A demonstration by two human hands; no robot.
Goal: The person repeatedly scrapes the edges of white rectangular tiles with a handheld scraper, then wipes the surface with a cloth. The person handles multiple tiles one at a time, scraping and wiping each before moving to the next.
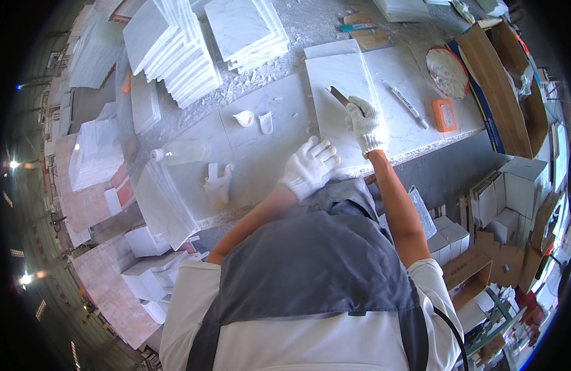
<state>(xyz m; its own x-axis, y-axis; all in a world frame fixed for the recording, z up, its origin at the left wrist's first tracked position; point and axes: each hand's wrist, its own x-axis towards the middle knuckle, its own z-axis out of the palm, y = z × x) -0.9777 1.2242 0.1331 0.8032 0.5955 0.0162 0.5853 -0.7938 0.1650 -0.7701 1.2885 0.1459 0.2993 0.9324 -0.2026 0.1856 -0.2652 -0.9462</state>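
The right hand's (pixel 367 127) gloved fingers gripped a blade (pixel 338 96) jutting ahead-left, over the pale tile (pixel 335 73); the left hand's (pixel 308 167) fingers spread at its near edge. Tile-scraping seemed in hand, next calling for steady, flat control.

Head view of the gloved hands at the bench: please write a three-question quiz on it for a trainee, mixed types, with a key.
1. Open question: what does the right hand in the white knitted glove hold?
2. True or false: the slim white marker pen lies to the left of the orange rectangular block.
3. Fill in the gap: the left hand, also in a white knitted glove, has its fingers spread and holds ____.

Key:
1. A flat dark metal blade.
2. True.
3. Nothing visible.
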